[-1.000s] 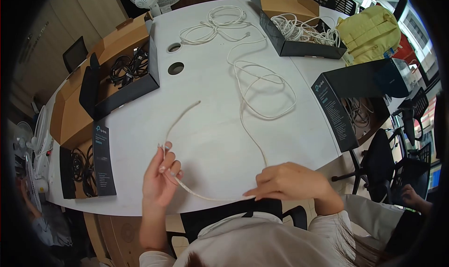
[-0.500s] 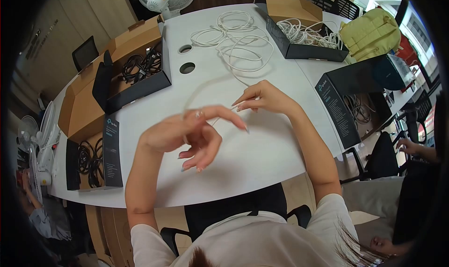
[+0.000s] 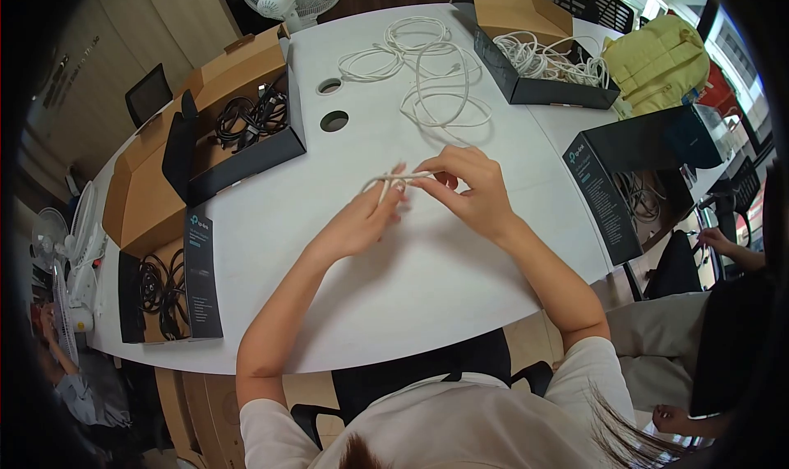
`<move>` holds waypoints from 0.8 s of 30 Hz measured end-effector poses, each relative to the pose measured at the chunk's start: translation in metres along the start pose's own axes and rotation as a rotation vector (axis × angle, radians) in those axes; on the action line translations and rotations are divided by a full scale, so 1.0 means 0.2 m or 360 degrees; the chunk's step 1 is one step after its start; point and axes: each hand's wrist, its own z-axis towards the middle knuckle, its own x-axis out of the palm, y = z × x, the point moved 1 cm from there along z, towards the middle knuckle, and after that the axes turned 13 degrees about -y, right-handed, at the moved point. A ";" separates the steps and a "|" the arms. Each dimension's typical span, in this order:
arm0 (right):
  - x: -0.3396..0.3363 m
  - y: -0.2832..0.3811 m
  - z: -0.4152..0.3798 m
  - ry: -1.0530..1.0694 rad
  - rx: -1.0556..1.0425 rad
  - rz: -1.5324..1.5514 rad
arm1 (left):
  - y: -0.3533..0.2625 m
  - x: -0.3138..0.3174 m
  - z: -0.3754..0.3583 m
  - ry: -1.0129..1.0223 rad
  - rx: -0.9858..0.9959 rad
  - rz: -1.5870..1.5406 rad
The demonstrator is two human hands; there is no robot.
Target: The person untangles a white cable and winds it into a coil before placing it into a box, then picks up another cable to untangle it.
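Note:
A white cable [image 3: 376,179] runs between my two hands above the middle of the table. My left hand [image 3: 366,216] has it looped around the fingers, which are partly blurred. My right hand [image 3: 467,188] pinches the cable between thumb and fingertips, close to the left fingers. Beyond my hands, loose loops of white cable [image 3: 448,124] lie on the table. Farther back is a coiled white cable [image 3: 370,64].
On the left, a box [image 3: 246,163] and a smaller box [image 3: 201,280] hold black cables. A box of white cables [image 3: 559,91] sits at the back right beside a yellow-green backpack [image 3: 657,62]. Another box [image 3: 604,198] holds grey cables. A person's hand [image 3: 715,239] shows at far right.
My left hand has swung up and forward to meet the right, its fingers now closed around the cable. The near cable loops on the table have shifted.

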 end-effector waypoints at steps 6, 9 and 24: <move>0.02 0.10 0.00 -0.0085 0.0013 0.0146 | -0.10 -0.10 0.00 -0.0080 0.0283 -0.0771; -0.02 0.05 0.00 0.0092 0.0082 0.0269 | -0.16 -0.18 -0.02 -0.0185 0.0492 -0.1232; 0.04 0.01 -0.06 -0.0266 0.0793 0.0676 | -0.18 -0.25 -0.04 -0.0401 0.0340 -0.1424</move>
